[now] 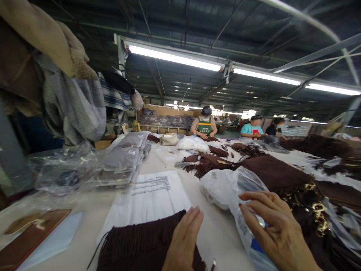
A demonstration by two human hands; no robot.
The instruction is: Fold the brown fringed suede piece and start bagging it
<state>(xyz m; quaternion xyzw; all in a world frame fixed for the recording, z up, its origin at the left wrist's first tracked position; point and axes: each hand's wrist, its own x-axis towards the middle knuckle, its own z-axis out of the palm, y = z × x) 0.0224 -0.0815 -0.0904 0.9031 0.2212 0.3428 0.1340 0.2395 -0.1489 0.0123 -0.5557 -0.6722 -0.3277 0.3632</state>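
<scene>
My left hand (183, 241) lies flat, released, on the brown fringed cloth (141, 244) at the bench's (217, 229) near edge; just right, my right hand (272, 229) grasps the clear plastic bag (225, 188).

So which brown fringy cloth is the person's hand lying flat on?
The one nearest the camera, the brown fringed cloth at the bottom edge: the left hand lies flat on it. The other brown cloths lie farther up the table, untouched.
</scene>
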